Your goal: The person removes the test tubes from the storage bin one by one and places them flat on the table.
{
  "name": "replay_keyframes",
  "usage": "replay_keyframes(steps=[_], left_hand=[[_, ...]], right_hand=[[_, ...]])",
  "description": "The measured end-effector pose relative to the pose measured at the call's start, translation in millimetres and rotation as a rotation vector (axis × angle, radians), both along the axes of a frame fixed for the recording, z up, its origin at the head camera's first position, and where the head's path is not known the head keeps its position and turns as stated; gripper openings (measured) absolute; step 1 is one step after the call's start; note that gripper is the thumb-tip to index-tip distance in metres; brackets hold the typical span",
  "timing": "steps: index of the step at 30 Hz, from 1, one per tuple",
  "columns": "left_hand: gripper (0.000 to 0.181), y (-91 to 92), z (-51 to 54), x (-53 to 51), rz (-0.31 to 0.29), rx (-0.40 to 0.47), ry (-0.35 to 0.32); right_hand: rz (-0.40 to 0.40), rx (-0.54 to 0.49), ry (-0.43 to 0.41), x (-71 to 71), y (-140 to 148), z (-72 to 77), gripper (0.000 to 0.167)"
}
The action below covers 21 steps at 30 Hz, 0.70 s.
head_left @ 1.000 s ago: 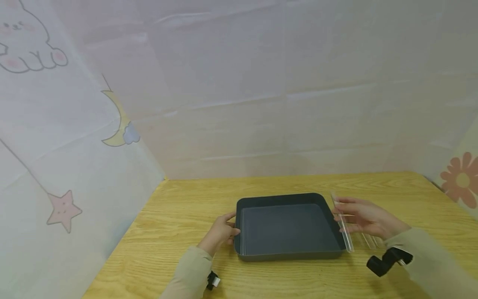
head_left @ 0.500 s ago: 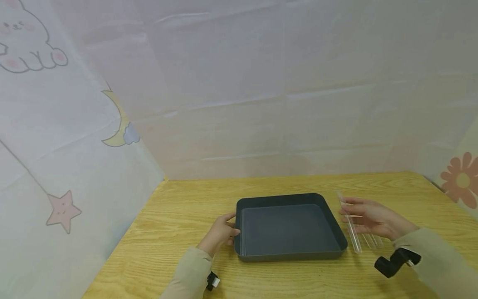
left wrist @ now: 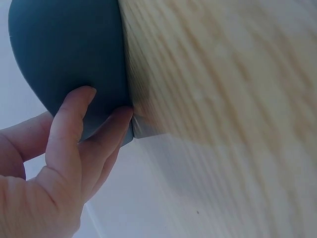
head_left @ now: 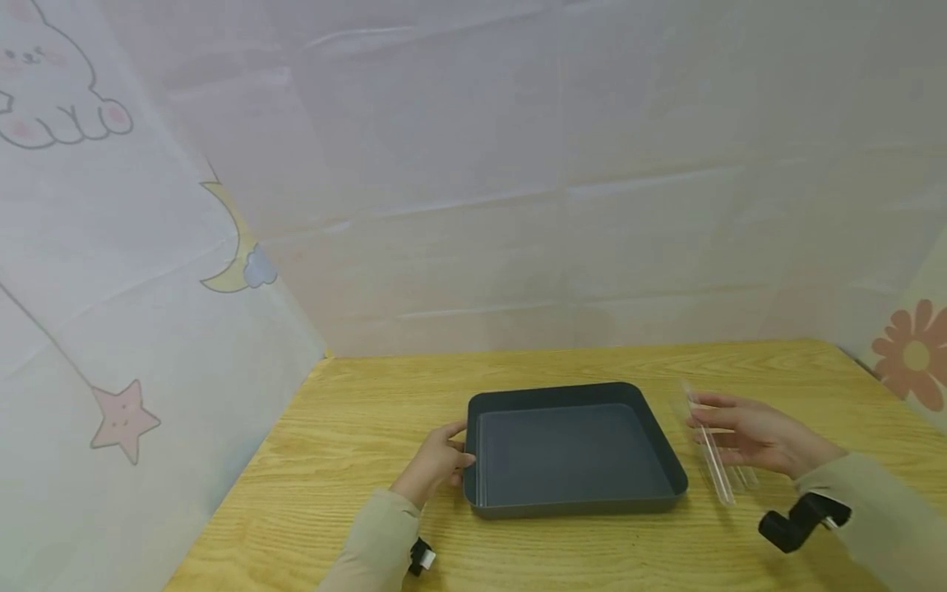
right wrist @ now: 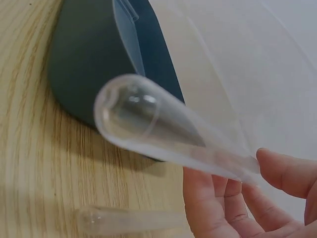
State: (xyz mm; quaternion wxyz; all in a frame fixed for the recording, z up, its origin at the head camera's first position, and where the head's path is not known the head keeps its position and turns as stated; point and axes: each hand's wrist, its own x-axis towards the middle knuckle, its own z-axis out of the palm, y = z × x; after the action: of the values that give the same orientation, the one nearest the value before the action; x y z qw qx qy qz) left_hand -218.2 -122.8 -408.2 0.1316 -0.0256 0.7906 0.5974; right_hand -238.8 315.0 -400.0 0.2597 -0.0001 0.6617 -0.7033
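Note:
A dark grey rectangular tray (head_left: 577, 460) lies on the table. My left hand (head_left: 438, 462) holds its left wall, with fingertips (left wrist: 84, 101) against the outside in the left wrist view. Along the inside of that wall runs a clear tube (head_left: 482, 469). To the right of the tray, my right hand (head_left: 762, 434) pinches a clear test tube (right wrist: 148, 119) between thumb and fingers. The tube is tilted, its rounded end toward me and apart from the tray. Beneath that hand, clear tubes (head_left: 746, 477) lie on the table, partly hidden; one tube (right wrist: 133, 220) shows in the right wrist view.
The wooden table (head_left: 385, 386) meets a pale printed cloth (head_left: 444, 205) at the back and left. Each sleeve carries a black wrist mount, such as the right wrist mount (head_left: 799, 522).
My right hand has moved to the right with the test tube, away from the tray's right wall. The left hand and the tray have stayed in place.

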Motion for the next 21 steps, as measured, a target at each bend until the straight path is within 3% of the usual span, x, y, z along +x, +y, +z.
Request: replay_keyframes(steps=[4, 10, 13, 21], left_hand=[[0.066, 0.0, 0.0, 0.1, -0.006, 0.009, 0.004], [0.066, 0.3, -0.1, 0.0, -0.009, 0.01, 0.008], [0.066, 0.7, -0.2, 0.0, -0.008, 0.006, 0.006], [0.066, 2.0, -0.2, -0.8, 0.002, -0.018, -0.003]], right_hand=[[-0.001, 0.01, -0.01, -0.2, 6.9, -1.2, 0.045], [0.021, 0.063, 0.0, -1.1, 16.8, -2.6, 0.075], [-0.004, 0.056, -0.019, -1.9, 20.4, -5.5, 0.068], [-0.021, 0.093, -0.016, -3.2, 33.3, -11.3, 0.075]])
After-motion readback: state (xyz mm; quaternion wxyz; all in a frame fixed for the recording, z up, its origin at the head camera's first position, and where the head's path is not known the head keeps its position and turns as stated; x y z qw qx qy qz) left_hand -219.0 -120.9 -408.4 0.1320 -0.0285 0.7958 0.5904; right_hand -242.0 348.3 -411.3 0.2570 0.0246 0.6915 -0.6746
